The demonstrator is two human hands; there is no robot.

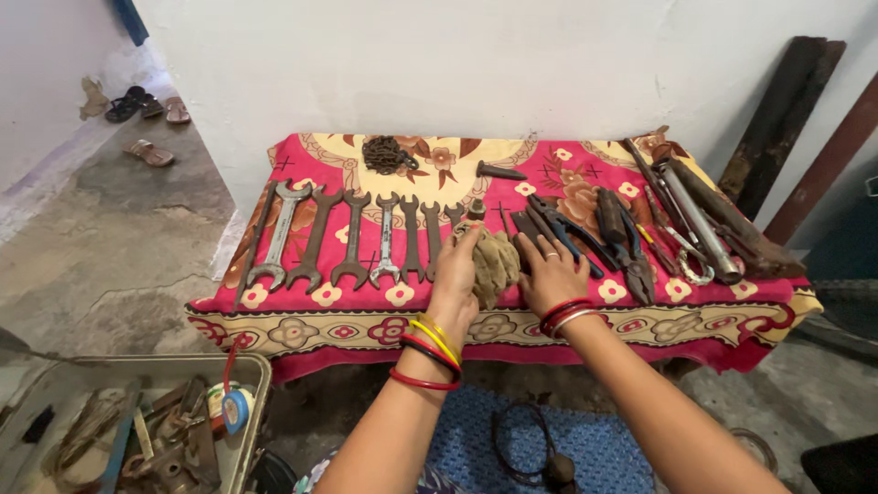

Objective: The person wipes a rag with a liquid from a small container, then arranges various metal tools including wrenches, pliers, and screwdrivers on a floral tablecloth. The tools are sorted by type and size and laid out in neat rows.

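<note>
- Our left hand (455, 274) closes around a tan rag (496, 261), bunched on the pink floral cloth (585, 316) just right of the row of wrenches (352, 240).
- Our right hand (551, 273) lies flat with fingers spread, pressing on a dark tool (528, 229) beside the pliers (622, 242).
- We judge the step as wiping the tools one at a time, the rag touching the tool under our right palm.
- The next move calls for a firm hold on that tool while the rag rubs along it.
</note>
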